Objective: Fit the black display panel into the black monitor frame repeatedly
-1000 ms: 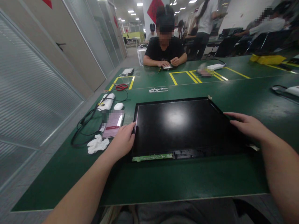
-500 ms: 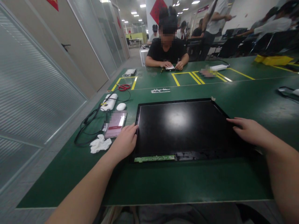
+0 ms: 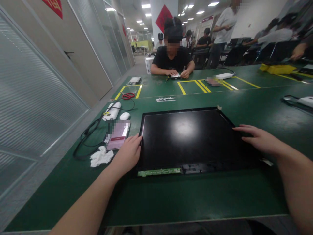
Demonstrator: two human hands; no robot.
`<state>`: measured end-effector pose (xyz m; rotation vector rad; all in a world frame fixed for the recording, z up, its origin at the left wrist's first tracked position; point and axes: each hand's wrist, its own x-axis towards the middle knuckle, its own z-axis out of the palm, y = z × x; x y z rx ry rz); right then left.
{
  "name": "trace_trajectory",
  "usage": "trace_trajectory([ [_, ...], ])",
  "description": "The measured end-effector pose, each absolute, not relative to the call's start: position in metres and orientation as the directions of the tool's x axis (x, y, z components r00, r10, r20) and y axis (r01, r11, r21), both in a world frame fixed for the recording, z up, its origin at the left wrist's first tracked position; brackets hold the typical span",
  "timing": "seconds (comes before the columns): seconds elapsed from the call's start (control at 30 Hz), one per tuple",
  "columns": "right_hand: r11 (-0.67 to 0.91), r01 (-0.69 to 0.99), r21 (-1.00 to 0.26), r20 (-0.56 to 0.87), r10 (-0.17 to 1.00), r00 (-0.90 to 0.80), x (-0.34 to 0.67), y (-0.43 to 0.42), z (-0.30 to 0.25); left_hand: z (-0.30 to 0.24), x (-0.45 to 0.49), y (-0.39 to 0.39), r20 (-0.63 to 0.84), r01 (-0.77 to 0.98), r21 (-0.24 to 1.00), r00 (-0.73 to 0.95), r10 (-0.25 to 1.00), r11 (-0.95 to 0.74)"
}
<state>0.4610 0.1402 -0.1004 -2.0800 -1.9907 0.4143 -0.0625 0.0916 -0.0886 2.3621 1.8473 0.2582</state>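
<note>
A black flat display panel [image 3: 186,140] lies face up on the green table [image 3: 195,199], with light reflected in its screen. Along its near edge runs a narrow green circuit board [image 3: 158,172]. My left hand [image 3: 130,151] touches the panel's left edge, fingers stretched forward along it. At the opposite side, my right hand [image 3: 256,138] has its fingertips against the right edge, thumb apart from the fingers. Neither hand is closed round the frame, though the undersides of the fingers are hidden. A small pale tab [image 3: 266,162] shows by the panel's near right corner.
Left of the panel are a phone [image 3: 117,138], a crumpled tissue [image 3: 101,156], a white mouse [image 3: 124,116], a white device [image 3: 111,111] with black cable, and red-handled scissors [image 3: 128,96]. White strips [image 3: 166,99] lie beyond the panel. A person [image 3: 172,60] works across the table.
The view has tilted slightly up and turned a little right. Both hands keep their places at the panel's sides, and the panel has not visibly moved on the table.
</note>
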Motion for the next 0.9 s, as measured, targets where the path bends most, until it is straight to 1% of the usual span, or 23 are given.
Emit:
trace_trajectory([
  [0.17,-0.095,0.924,-0.371,-0.072,0.995,0.073,0.457,0.14,-0.1,-0.087,-0.061,0.091,0.036,0.95,0.201,0.235,0.971,-0.238],
  [0.27,-0.153,0.92,-0.361,-0.067,0.988,0.138,0.452,0.14,-0.1,-0.087,-0.062,0.092,0.045,0.944,0.236,0.225,0.973,-0.229],
  [0.37,-0.171,0.92,-0.352,-0.034,0.985,0.17,0.449,0.141,-0.103,-0.087,-0.064,0.091,0.069,0.916,0.336,0.211,0.975,-0.222],
  [0.5,-0.157,0.914,-0.374,-0.006,0.986,0.167,0.452,0.142,-0.108,-0.082,-0.064,0.089,0.102,0.797,0.571,0.168,0.981,-0.196],
  [0.6,-0.147,0.913,-0.379,0.01,0.987,0.163,0.454,0.143,-0.111,-0.075,-0.06,0.087,0.105,0.611,0.783,0.062,0.993,-0.121],
  [0.67,-0.145,0.914,-0.38,0.02,0.986,0.165,0.454,0.144,-0.112,-0.07,-0.055,0.086,0.068,0.395,0.917,-0.022,0.997,-0.054],
  [0.7,-0.145,0.913,-0.38,0.022,0.986,0.166,0.454,0.144,-0.112,-0.068,-0.052,0.086,0.035,0.267,0.964,-0.058,0.998,-0.019],
  [0.73,-0.144,0.914,-0.381,0.02,0.986,0.163,0.453,0.144,-0.111,-0.066,-0.05,0.086,-0.005,0.14,0.99,-0.087,0.996,0.017],
  [0.8,-0.141,0.915,-0.379,0.013,0.987,0.158,0.452,0.144,-0.11,-0.064,-0.046,0.085,-0.096,-0.057,0.994,-0.146,0.985,0.088],
  [0.9,-0.134,0.921,-0.366,0.018,0.988,0.151,0.451,0.144,-0.11,-0.064,-0.043,0.085,-0.221,-0.208,0.962,-0.223,0.949,0.175],
])
